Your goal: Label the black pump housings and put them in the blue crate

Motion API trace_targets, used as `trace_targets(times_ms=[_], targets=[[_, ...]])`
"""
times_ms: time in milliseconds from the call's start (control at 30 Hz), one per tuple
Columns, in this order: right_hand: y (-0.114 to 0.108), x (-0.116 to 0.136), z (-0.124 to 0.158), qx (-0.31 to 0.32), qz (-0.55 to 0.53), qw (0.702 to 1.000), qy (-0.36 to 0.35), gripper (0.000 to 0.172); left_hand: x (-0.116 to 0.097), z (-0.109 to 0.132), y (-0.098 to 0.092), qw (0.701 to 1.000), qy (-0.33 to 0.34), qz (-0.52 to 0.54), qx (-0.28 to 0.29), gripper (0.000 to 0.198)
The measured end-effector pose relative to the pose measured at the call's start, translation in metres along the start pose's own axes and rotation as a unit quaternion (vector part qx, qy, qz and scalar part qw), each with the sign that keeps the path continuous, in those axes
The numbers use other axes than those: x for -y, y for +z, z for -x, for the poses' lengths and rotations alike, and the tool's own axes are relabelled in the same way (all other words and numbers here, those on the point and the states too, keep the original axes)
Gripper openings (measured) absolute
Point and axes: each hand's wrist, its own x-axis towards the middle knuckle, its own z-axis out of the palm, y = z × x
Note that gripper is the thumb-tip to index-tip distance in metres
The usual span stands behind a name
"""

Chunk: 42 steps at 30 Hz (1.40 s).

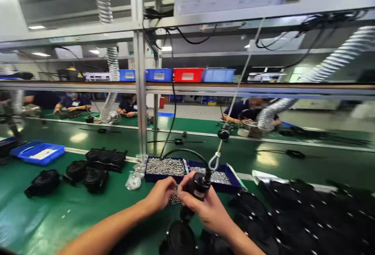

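Observation:
My right hand (pixel 211 210) is wrapped round a black electric screwdriver (pixel 199 185), held upright with its cable leaving the top. A wire loop (pixel 215 160) hangs just by the tool's upper end. My left hand (pixel 159 194) is closed, fingertips pinched beside a small heap of screws (pixel 175 197); whatever they grip is hidden. Below the tool lies a round black part (pixel 181 237), partly cut off by the frame. Behind my hands stand two dark blue bins, the left bin (pixel 164 177) full of long screws and the right bin (pixel 225 187) holding smaller shiny pieces.
Many black housings (pixel 304 216) crowd the right side of the green bench (pixel 55 223). Several more black units (pixel 95 179) sit at left, near a blue tray (pixel 43 154). A metal post (pixel 142 110) rises behind the bins. Co-workers sit across the line.

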Motion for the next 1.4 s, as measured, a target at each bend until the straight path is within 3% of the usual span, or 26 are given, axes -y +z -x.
trace_targets(times_ms=[167, 300, 600, 933, 1400], targets=[[0.006, 0.006, -0.007, 0.047, -0.078, 0.996, 0.002, 0.044, 0.041, 0.047, -0.039, 0.998, -0.059, -0.03, -0.005, 0.015], [0.007, 0.004, -0.01, 0.053, -0.079, 0.995, 0.001, 0.041, 0.054, 0.062, -0.044, 0.993, -0.106, -0.042, -0.013, 0.034], [0.006, 0.001, -0.01, 0.043, -0.091, 0.995, 0.011, 0.039, 0.038, 0.066, -0.058, 0.98, -0.126, -0.156, 0.013, 0.017], [0.007, 0.0, -0.01, 0.046, -0.098, 0.994, -0.006, 0.041, 0.036, 0.081, -0.059, 0.96, -0.087, -0.263, 0.039, 0.024], [0.008, 0.002, -0.005, 0.052, -0.103, 0.993, 0.0, 0.04, 0.032, 0.076, -0.064, 0.932, -0.069, -0.347, 0.077, 0.018]])
